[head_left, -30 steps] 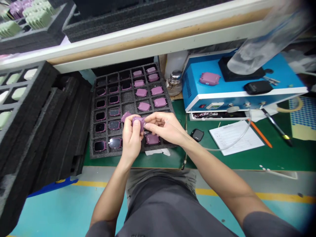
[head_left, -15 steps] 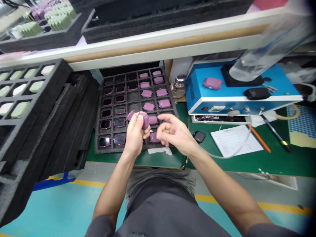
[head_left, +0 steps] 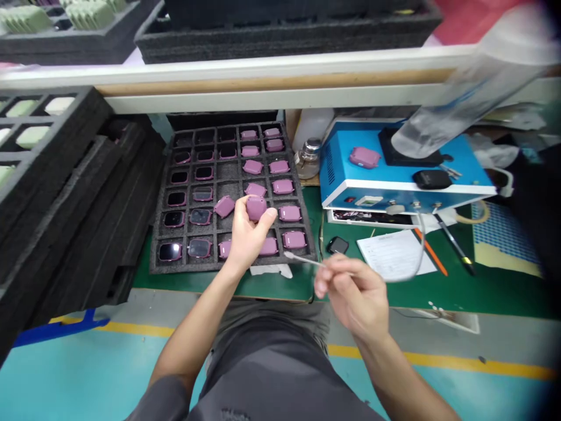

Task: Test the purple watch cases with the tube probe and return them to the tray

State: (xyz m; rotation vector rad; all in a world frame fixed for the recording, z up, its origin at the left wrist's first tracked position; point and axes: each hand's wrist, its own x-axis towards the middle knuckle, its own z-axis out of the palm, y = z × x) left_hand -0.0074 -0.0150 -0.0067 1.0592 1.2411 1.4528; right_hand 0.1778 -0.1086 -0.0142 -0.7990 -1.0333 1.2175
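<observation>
My left hand (head_left: 248,237) is closed around a purple watch case (head_left: 256,207), holding it above the black foam tray (head_left: 228,171). The thumb presses on the case's right side. Down to the right, my right hand (head_left: 357,292) pinches a thin grey cable (head_left: 307,259), whose pale tip points left over the tray's front right corner. That cable loops back to the front of a blue box (head_left: 407,196). Several purple watch cases sit in the tray's right compartments, and dark-screened ones fill the left. Another purple case (head_left: 224,206) lies tilted just left of my left hand.
Stacked foam trays (head_left: 94,216) rise at the left, below a shelf edge (head_left: 280,96). On the blue box are a purple case (head_left: 364,156), a black piece (head_left: 432,179) and a clear cylinder (head_left: 464,99). Paper (head_left: 390,251), an orange pen (head_left: 432,251) and a small black watch-like piece (head_left: 337,245) lie on the green table.
My right hand has moved right and toward me, away from the held case, and the cable's tip now shows. My left hand keeps the case. The whole view has shifted slightly.
</observation>
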